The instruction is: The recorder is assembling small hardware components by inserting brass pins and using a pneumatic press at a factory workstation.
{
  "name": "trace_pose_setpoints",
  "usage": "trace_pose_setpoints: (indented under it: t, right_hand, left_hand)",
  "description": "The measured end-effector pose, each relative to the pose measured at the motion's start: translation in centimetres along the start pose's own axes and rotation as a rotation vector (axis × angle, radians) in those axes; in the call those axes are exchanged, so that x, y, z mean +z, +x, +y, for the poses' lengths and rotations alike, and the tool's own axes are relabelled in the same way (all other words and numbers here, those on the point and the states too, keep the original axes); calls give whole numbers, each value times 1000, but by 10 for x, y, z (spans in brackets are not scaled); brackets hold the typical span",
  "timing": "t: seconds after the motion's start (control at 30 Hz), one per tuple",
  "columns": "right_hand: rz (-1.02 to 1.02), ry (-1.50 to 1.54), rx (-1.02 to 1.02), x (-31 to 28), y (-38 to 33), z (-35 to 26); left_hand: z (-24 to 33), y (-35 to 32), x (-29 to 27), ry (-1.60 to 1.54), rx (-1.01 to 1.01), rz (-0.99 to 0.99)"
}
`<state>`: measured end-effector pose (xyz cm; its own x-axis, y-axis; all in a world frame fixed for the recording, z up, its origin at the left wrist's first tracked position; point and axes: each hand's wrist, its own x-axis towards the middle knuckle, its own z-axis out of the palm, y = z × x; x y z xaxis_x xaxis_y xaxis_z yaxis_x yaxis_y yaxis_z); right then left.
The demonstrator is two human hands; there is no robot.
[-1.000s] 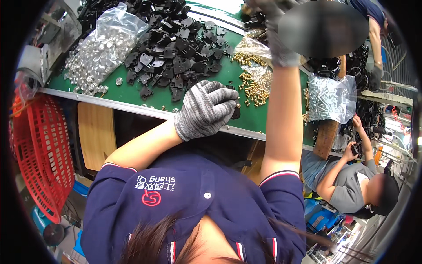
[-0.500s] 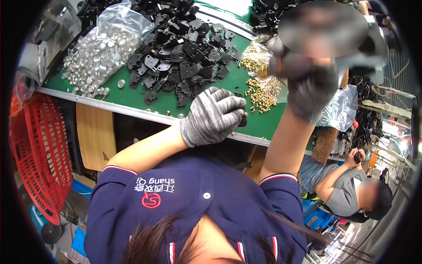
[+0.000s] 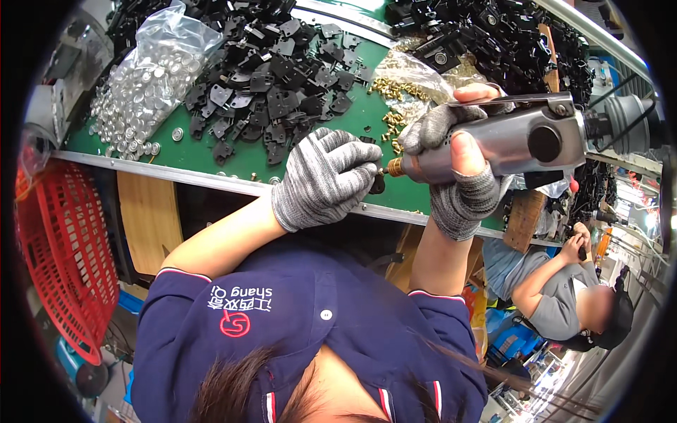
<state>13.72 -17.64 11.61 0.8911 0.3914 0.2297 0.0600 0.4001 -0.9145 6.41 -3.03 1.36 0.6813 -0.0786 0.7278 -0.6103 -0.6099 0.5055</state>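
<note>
My left hand [image 3: 326,180], in a grey striped knit glove, is closed on a small black part [image 3: 378,185] at the near edge of the green bench [image 3: 423,199]. Most of that part is hidden by the fingers. My right hand [image 3: 465,201], in a matching glove with bare fingertips, wraps round a silver-grey power screwdriver [image 3: 518,141] lying almost level. Its brass-coloured nose points left, with the bit tip right at the left fingertips and the black part. Loose brass screws [image 3: 393,127] lie just beyond the tool's nose.
A heap of black plates [image 3: 282,88] covers the bench's middle, beside a clear bag of silver round caps [image 3: 151,92]. More black parts [image 3: 486,35] pile up at far right. A red basket [image 3: 67,254] stands left; another person [image 3: 550,292] sits at right.
My right hand has come down and nearer, bringing the power screwdriver's tip to the black part. My left hand has shifted slightly left in the picture, still closed.
</note>
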Motion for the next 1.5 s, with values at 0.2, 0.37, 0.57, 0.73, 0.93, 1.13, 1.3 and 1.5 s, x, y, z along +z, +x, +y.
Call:
trace_pose_setpoints:
  t: [0.2,0.37,0.57,0.73,0.93,1.13,1.3,1.5]
  right_hand:
    - [-71,-7,12,-10,1,4]
    - [-171,-38,-200,-14,9,8]
    - [-141,-90,37,-21,-3,13]
    - [-91,1,130,-8,-4,6]
    - [-94,-225,-37,-18,3,-1]
    - [-474,-1265,56,-19,-38,28]
    - [-162,-1121,-152,-62,14,-7]
    - [381,-1571,-409,-235,174,-39]
  left_hand:
    - [0,0,-1,-6,-7,-7]
    - [0,0,-2,-14,7,-25]
    - [4,-1,-7,-20,30,-82]
    - [-1,-2,-8,0,48,-28]
    - [4,6,-20,-234,-199,11]
    - [-72,76,-101,244,-193,250]
    - [-190,133,-170,742,-352,-76]
    - [-246,163,-141,566,-612,-889]
